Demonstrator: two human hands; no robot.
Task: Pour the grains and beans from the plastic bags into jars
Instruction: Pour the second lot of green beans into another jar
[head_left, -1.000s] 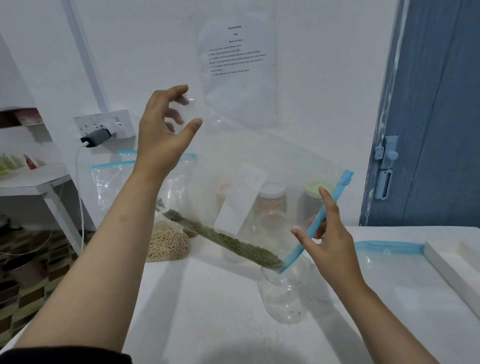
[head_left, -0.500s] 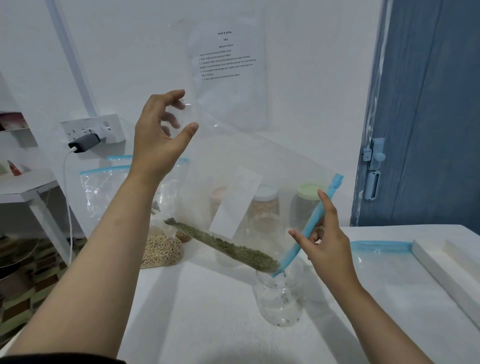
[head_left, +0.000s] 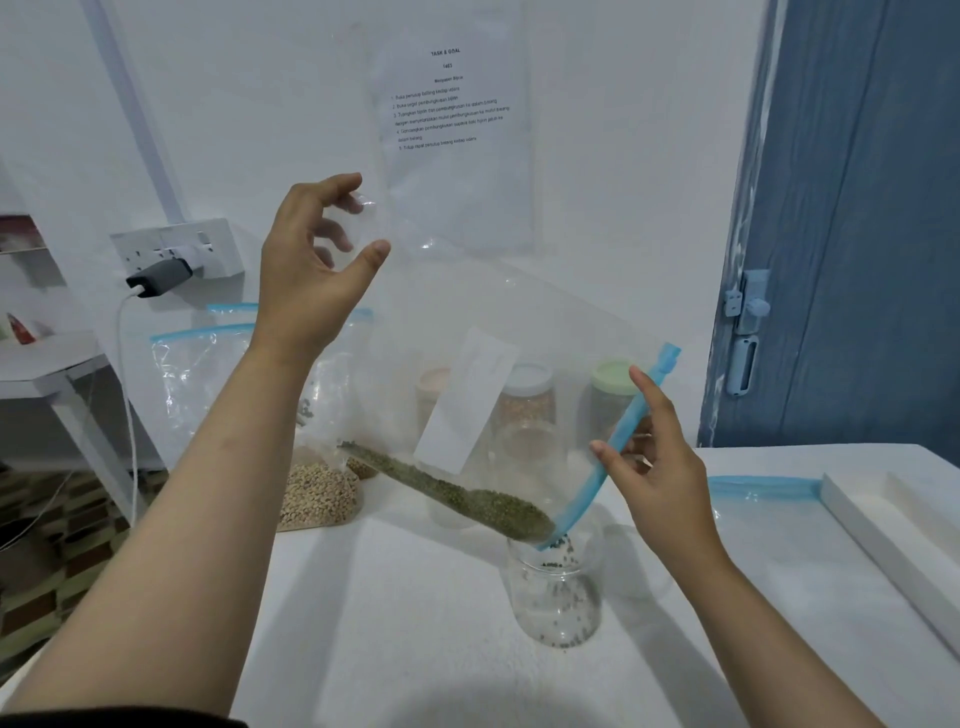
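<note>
A large clear zip bag (head_left: 467, 322) with a blue seal strip hangs tilted over the table. My left hand (head_left: 306, 275) pinches its raised bottom corner. My right hand (head_left: 660, 467) pinches the blue strip at the bag's mouth. Green beans (head_left: 467, 499) lie along the bag's lower edge and spill from its low corner into an open glass jar (head_left: 556, 597). A few beans lie in the jar's bottom.
Behind stand lidded jars (head_left: 524, 400) of grains and another bag of pale beans (head_left: 317, 493). An empty flat bag (head_left: 758, 493) and a white tray (head_left: 893, 525) lie at the right. A wall socket with charger (head_left: 166, 265) is at the left; the blue door (head_left: 857, 208) at the right.
The beans have slid down to the bag's low corner and begun falling into the jar, which now holds more beans. Both hands keep their hold.
</note>
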